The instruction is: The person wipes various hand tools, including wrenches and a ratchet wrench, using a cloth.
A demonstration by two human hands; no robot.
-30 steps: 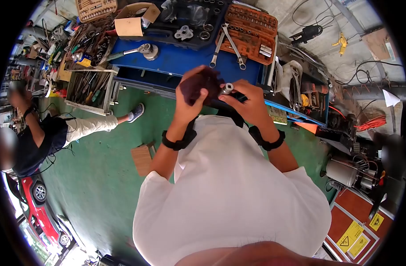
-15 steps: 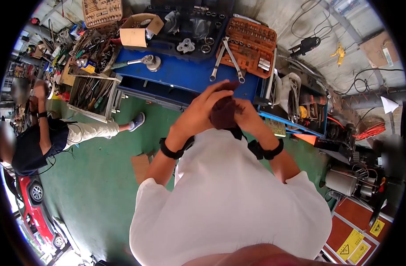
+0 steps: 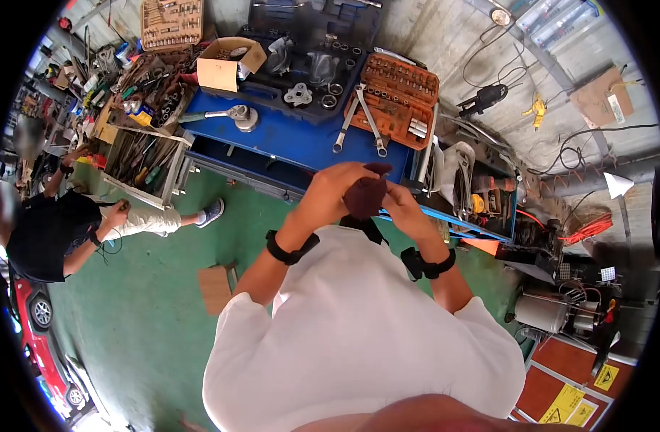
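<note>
A dark maroon cloth (image 3: 366, 197) is bunched up between my hands in front of my chest. My left hand (image 3: 331, 191) has its fingers closed round the cloth's left side and top. On the other side my right hand (image 3: 409, 210) pinches its edge; some fingertips are hidden behind the folds. Beyond the hands, two wrenches (image 3: 346, 124) lean in a V on an orange socket set (image 3: 396, 108), their lower ends on the blue workbench top (image 3: 286, 144).
A ratchet tool (image 3: 242, 117) and an open black tool case (image 3: 290, 79) lie on the bench beside a cardboard box (image 3: 218, 72). An open drawer (image 3: 236, 157) juts below. To the left stands another person (image 3: 38, 234); a cardboard piece (image 3: 214, 288) lies on the green floor.
My hands still hold the cloth, which now looks more compactly bunched. The view has shifted slightly. At the left, the other person's raised arms have come down and apart.
</note>
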